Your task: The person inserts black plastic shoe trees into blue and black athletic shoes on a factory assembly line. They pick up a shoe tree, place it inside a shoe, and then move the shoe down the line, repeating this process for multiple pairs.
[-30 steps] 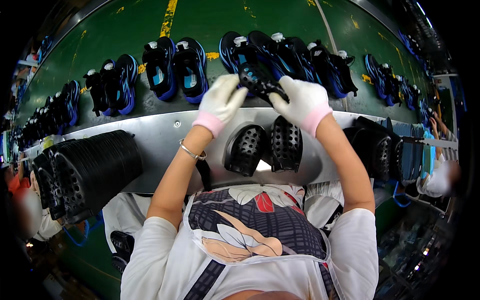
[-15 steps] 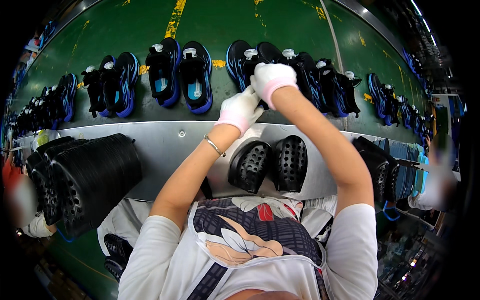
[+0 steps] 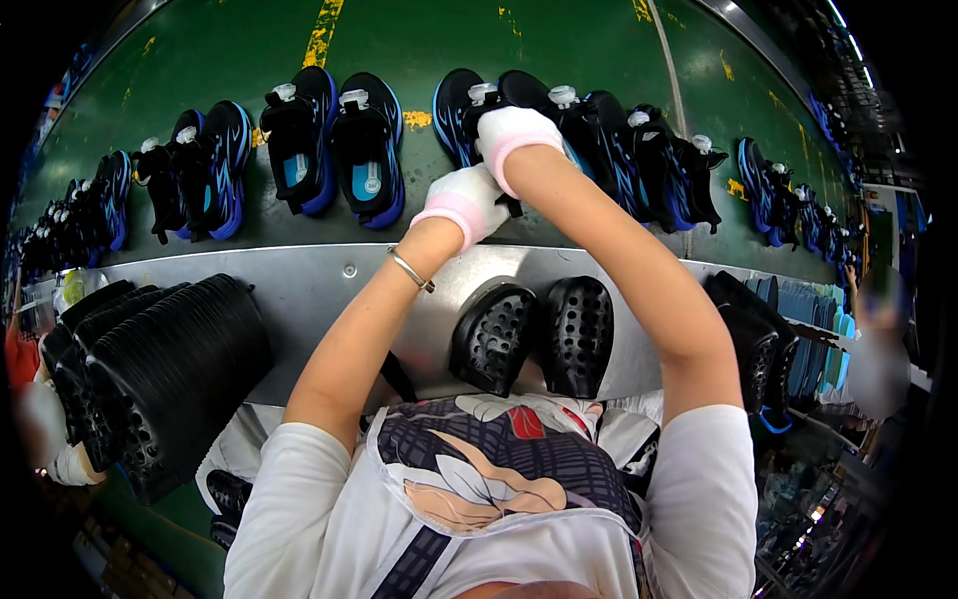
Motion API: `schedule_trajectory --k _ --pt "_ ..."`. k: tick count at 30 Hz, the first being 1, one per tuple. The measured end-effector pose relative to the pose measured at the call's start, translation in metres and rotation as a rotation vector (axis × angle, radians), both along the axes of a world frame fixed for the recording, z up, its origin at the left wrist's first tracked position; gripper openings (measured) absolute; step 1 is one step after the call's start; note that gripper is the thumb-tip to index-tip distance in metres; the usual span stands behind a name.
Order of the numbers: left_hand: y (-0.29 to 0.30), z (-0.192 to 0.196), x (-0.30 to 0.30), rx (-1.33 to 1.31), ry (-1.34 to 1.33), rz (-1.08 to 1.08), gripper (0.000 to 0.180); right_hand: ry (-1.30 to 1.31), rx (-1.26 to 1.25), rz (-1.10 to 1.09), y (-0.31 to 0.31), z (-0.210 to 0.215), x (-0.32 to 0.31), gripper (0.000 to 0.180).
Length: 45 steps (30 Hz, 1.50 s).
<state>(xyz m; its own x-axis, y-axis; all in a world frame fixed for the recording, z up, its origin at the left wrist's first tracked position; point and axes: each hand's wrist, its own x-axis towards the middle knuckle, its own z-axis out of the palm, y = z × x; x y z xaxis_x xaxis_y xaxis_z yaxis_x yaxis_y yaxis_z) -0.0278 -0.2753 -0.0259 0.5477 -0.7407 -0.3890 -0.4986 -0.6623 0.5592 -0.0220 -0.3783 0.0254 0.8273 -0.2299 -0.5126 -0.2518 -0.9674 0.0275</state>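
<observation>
Both my hands, in white gloves with pink cuffs, are on a black and blue sneaker (image 3: 455, 122) standing on the green belt. My left hand (image 3: 469, 200) is closed around its heel end. My right hand (image 3: 515, 140) is curled over its opening, just below the white plastic piece at the laces; its fingertips are hidden. Touching or close beside it on the right is another sneaker (image 3: 523, 88), partly covered by my right hand. Nearer me, two black perforated shoe-shaped inserts (image 3: 495, 337) lie on the metal ledge (image 3: 329, 329).
More sneakers (image 3: 367, 150) stand in pairs along the green belt (image 3: 429, 40) to both sides. A nested stack of black inserts (image 3: 185, 349) sits on the ledge at left, and further inserts (image 3: 748, 344) at right. Other people are at the left and right edges.
The sneakers on the belt have shifted slightly left. My hands have moved left along with the sneaker they are on. The two inserts on the ledge stay almost where they were.
</observation>
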Motion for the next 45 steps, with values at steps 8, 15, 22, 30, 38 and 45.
schedule_trajectory --k 8,15,22,30,38,45 --pt "-0.005 0.004 -0.004 -0.04 -0.017 0.098 0.035 -0.157 0.006 0.017 -0.009 -0.006 -0.008 0.035" --pt "0.002 -0.012 -0.001 -0.164 -0.177 0.059 0.032 -0.487 0.333 0.061 -0.017 0.042 -0.12 0.034" --pt "0.035 -0.006 0.002 -0.053 -0.355 0.096 0.033 -0.526 0.379 0.04 -0.004 0.081 -0.261 0.028" --pt "0.041 0.038 -0.047 -0.41 -0.617 0.095 0.044 -0.646 0.256 0.146 0.002 0.061 -0.29 0.036" --pt "0.021 0.054 -0.081 -0.587 -0.094 -0.054 0.042 -0.735 0.318 0.107 -0.004 0.079 -0.291 0.033" --pt "-0.001 0.067 -0.104 -0.503 0.49 -0.065 0.051 -0.866 0.269 0.06 -0.006 0.073 -0.275 0.026"
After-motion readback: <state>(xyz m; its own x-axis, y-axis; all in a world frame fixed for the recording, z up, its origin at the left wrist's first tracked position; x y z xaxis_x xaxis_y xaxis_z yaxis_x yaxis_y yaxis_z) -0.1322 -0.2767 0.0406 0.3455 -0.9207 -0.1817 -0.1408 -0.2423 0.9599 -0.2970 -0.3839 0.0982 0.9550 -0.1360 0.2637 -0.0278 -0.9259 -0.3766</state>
